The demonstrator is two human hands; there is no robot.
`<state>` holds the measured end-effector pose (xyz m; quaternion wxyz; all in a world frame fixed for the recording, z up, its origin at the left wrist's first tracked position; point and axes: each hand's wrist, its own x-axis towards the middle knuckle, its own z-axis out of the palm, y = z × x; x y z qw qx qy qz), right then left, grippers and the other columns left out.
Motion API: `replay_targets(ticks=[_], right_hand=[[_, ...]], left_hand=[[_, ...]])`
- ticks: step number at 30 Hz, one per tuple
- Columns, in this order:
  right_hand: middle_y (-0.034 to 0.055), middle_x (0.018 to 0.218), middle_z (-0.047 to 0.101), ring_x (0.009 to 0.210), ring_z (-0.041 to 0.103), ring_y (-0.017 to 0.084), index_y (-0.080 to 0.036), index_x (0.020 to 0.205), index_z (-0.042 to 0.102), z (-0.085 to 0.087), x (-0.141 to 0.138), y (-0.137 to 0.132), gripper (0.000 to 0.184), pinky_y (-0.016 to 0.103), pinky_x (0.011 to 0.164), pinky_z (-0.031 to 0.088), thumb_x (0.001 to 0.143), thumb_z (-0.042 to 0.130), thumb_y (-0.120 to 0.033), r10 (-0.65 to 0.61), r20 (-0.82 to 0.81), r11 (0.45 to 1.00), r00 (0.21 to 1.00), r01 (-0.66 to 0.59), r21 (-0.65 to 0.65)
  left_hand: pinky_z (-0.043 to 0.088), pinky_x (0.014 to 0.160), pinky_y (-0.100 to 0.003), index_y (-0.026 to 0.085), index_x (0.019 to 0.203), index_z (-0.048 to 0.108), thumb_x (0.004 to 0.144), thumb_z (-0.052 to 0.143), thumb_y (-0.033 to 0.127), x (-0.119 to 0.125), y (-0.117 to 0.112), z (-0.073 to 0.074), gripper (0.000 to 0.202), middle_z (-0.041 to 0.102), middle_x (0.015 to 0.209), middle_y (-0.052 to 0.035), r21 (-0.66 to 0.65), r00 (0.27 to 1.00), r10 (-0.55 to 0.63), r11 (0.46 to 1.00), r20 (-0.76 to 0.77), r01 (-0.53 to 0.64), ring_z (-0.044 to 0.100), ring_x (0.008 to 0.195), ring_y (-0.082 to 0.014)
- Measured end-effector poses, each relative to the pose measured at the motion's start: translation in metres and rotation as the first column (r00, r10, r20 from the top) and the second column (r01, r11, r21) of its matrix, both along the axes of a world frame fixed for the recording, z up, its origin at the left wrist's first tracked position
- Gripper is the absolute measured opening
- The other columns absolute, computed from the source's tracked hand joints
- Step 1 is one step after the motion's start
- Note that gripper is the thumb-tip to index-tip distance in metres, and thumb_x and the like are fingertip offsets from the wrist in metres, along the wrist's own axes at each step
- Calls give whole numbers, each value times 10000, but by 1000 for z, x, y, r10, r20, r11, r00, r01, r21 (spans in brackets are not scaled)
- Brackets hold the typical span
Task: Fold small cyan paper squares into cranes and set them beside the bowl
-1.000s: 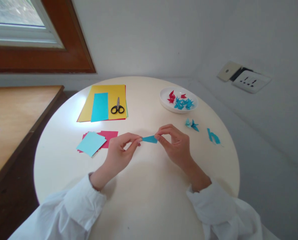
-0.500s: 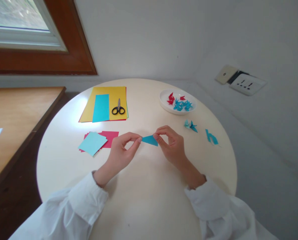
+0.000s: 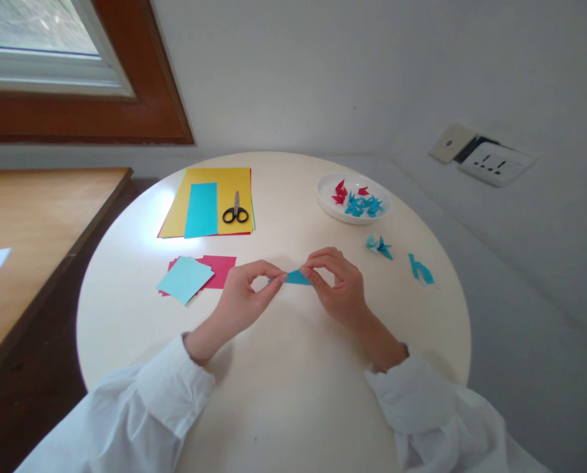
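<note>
Both hands pinch a small folded blue paper triangle [image 3: 297, 278] between thumb and fingertips: the left hand [image 3: 241, 302] grips its left tip, the right hand [image 3: 340, 289] its right end. Just beyond the left fingers lie paper squares [image 3: 194, 276].

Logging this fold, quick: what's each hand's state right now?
Left hand: closed, pinching the left tip of the blue folded paper.
Right hand: closed, pinching the right end of the same paper.

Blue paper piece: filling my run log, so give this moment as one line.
left hand: pinches blue paper piece | right hand: pinches its other end | scissors: on yellow sheet
</note>
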<state>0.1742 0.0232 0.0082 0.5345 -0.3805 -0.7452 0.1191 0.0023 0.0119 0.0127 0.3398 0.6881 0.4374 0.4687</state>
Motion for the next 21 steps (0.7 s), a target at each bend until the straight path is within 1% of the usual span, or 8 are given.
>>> replay_targets(ticks=[3,8,10,13,16,19,21], right_hand=[[23,733,625,732,584,168,-210,715,586,2,5,2,86,343,685,454,801,582,-211,-27,-37,999,999,26,-34],[25,738,617,729,582,168,-208,724,586,1,6,3,81,349,693,462,803,580,-228,-8,-82,998,997,3,-69],[26,738,614,733,583,170,-209,725,584,-1,5,3,83,347,689,467,803,579,-235,-2,-96,997,995,-6,-81],[27,737,613,737,588,171,-211,726,585,-2,3,2,84,345,684,474,806,572,-236,7,-91,997,996,-14,-80],[39,791,630,785,594,181,-218,792,609,0,2,1,29,360,718,468,795,584,-230,-26,-2,999,1000,26,-35],[52,873,644,852,592,194,-227,892,620,1,1,-1,126,383,773,442,767,614,-214,-50,138,997,989,41,65],[37,846,652,830,598,185,-232,867,619,2,-1,-2,116,383,782,425,760,611,-187,-41,201,993,979,18,116]], left_hand=[[485,615,-246,154,712,637,751,609,237,-1,1,1,96,683,697,-44,5,999,23,1000,42,-23,613,652,-137],[499,631,-243,155,725,635,754,609,245,-1,0,1,99,682,706,-44,6,997,36,999,69,-37,621,666,-136],[508,637,-244,156,744,640,752,608,245,0,0,2,95,688,724,-47,13,998,37,999,53,-37,628,678,-141],[509,609,-246,163,759,651,764,593,239,0,1,1,96,700,724,-50,53,999,37,998,-18,-36,634,661,-148],[496,579,-247,170,752,651,784,569,222,-1,1,0,103,700,713,-49,147,993,59,988,-101,-44,631,637,-150],[493,602,-248,170,779,650,797,547,188,-4,1,-2,106,691,740,-54,251,982,51,968,-181,-4,629,669,-149],[490,606,-247,172,788,651,807,531,173,-4,0,-3,122,682,743,-56,286,975,32,958,-218,32,623,681,-148]])
